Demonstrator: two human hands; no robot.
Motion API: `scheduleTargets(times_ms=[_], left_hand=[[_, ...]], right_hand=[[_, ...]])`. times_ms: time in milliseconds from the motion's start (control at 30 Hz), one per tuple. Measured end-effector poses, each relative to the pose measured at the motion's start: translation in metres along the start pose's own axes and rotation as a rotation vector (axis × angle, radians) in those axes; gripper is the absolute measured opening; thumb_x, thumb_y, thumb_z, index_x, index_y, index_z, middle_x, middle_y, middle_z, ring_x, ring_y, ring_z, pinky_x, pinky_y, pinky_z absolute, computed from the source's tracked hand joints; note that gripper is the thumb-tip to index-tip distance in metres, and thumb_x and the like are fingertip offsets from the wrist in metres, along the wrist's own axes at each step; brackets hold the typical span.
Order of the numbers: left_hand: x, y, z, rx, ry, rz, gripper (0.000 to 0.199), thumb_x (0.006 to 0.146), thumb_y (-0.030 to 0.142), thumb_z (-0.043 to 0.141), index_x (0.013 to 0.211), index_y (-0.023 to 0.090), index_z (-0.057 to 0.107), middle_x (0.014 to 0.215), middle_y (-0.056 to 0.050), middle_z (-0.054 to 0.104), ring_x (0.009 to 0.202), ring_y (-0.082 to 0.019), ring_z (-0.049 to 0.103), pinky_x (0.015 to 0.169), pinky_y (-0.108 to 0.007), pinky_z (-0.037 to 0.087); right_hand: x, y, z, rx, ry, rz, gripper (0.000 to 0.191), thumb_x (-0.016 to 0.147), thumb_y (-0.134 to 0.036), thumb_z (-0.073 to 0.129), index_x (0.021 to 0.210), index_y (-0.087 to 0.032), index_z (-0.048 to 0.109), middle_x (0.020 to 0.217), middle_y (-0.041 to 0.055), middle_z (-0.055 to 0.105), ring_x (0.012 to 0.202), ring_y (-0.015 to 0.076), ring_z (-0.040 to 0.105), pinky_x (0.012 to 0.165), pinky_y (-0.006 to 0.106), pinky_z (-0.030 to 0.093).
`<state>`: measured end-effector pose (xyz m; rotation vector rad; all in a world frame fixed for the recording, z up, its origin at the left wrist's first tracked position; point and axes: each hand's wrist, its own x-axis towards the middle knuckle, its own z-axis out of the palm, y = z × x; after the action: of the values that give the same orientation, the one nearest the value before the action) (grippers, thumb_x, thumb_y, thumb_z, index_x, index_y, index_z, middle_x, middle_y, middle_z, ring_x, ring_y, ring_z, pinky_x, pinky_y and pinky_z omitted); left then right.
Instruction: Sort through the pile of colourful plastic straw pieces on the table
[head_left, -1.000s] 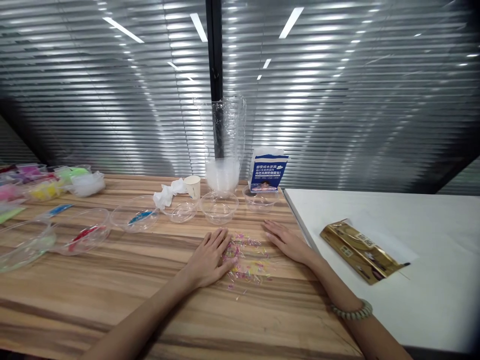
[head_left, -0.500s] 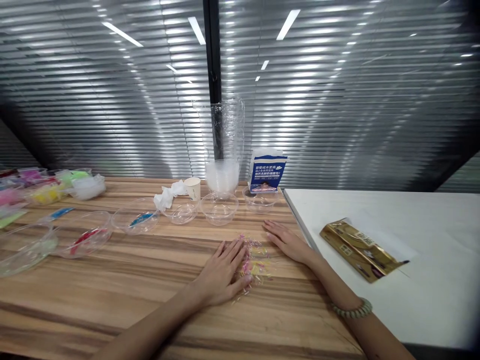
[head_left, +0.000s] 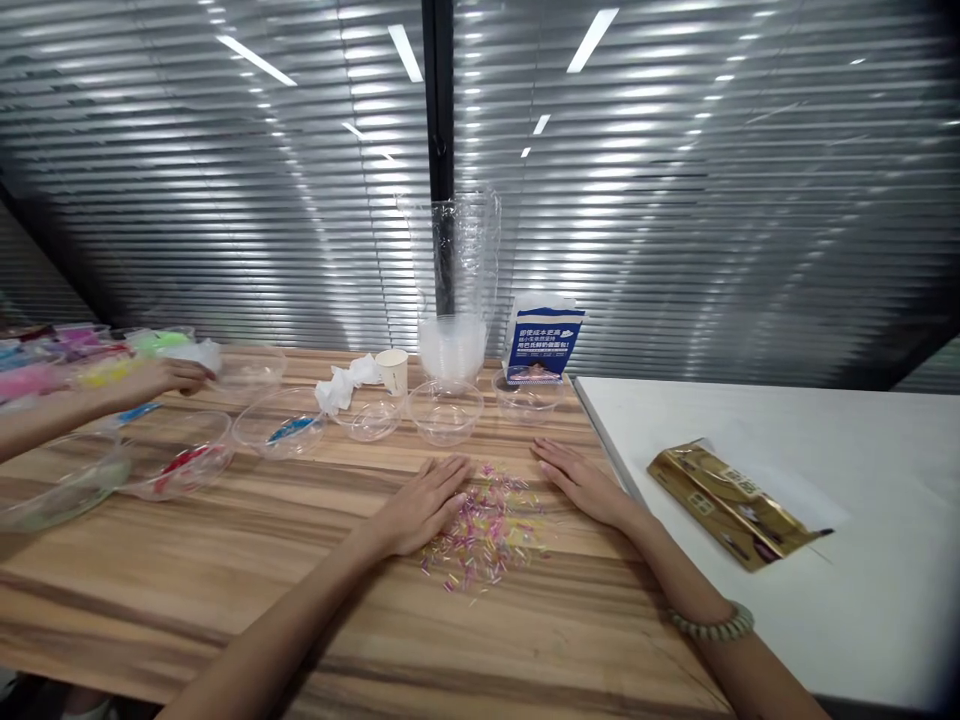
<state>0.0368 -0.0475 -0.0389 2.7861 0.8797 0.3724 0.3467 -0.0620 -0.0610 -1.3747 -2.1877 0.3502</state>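
Small pink, yellow and purple tube-like pieces [head_left: 487,530] lie scattered on the wooden table [head_left: 300,620]. At their left edge my left hand [head_left: 424,503] rests palm down, its fingers extended and touching a few pieces. My right hand [head_left: 579,482] lies flat to the right of the pile, fingers stretched, with a green bead bracelet on its wrist. Neither hand holds anything. Beyond them stand a clear bowl [head_left: 445,425] and another clear bowl [head_left: 528,404].
Another person's hand [head_left: 176,375] reaches in from the left over bowls of coloured pieces. Bowls with red [head_left: 184,465] and blue pieces [head_left: 291,428], a paper cup [head_left: 392,371], tissues [head_left: 337,388] and stacked bowls [head_left: 451,350] stand around. A gold package [head_left: 739,505] lies right.
My left hand has moved left, uncovering more of the pieces, which now spread wider. Another person's hand has come in at the left, and a clear bowl shows beside it.
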Motion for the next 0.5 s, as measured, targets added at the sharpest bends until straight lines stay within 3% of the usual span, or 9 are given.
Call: scheduleTargets(times_ms=[100,200,300,400,500], left_hand=[[0.001,-0.004,-0.002,0.037,0.050,-0.007,0.045,0.098,0.031,0.036,0.142,0.021,0.034,0.146,-0.009,0.035,0.137,-0.021,0.029,0.114,-0.048,0.020],[-0.001,-0.017,-0.004,0.019,0.127,-0.012,0.040,0.094,0.020,0.041,0.134,0.019,0.046,0.138,-0.010,0.048,0.129,-0.021,0.043,0.109,-0.043,0.034],[-0.004,-0.031,-0.001,-0.037,0.201,-0.021,0.047,0.082,0.002,0.043,0.125,0.018,0.056,0.125,-0.010,0.059,0.116,-0.019,0.056,0.099,-0.038,0.046],[-0.004,-0.040,0.002,-0.095,0.266,-0.020,0.054,0.073,-0.007,0.041,0.116,0.017,0.062,0.115,-0.010,0.065,0.108,-0.019,0.060,0.094,-0.039,0.049],[-0.003,-0.042,0.004,-0.149,0.297,-0.029,0.050,0.074,-0.006,0.040,0.111,0.017,0.065,0.107,-0.009,0.068,0.100,-0.019,0.063,0.089,-0.038,0.051]], right_hand=[[0.000,-0.001,-0.001,0.003,-0.013,0.005,0.046,0.097,-0.042,0.032,0.133,-0.020,0.050,0.140,0.0075,0.044,0.132,0.0227,0.036,0.111,0.048,0.029],[0.000,0.000,0.000,-0.003,-0.022,0.015,0.046,0.097,-0.040,0.033,0.134,-0.019,0.050,0.140,0.0081,0.043,0.132,0.0226,0.036,0.111,0.048,0.028],[0.000,0.002,0.000,0.002,-0.008,0.016,0.044,0.097,-0.040,0.034,0.132,-0.021,0.051,0.140,0.0072,0.044,0.131,0.0226,0.038,0.111,0.048,0.029],[-0.001,0.003,0.001,0.009,-0.006,0.016,0.044,0.096,-0.041,0.035,0.132,-0.021,0.052,0.139,0.0075,0.045,0.131,0.0227,0.039,0.111,0.048,0.030],[-0.001,0.003,0.001,0.007,-0.013,0.011,0.045,0.097,-0.042,0.034,0.133,-0.020,0.051,0.140,0.0080,0.045,0.132,0.0227,0.038,0.111,0.049,0.028]])
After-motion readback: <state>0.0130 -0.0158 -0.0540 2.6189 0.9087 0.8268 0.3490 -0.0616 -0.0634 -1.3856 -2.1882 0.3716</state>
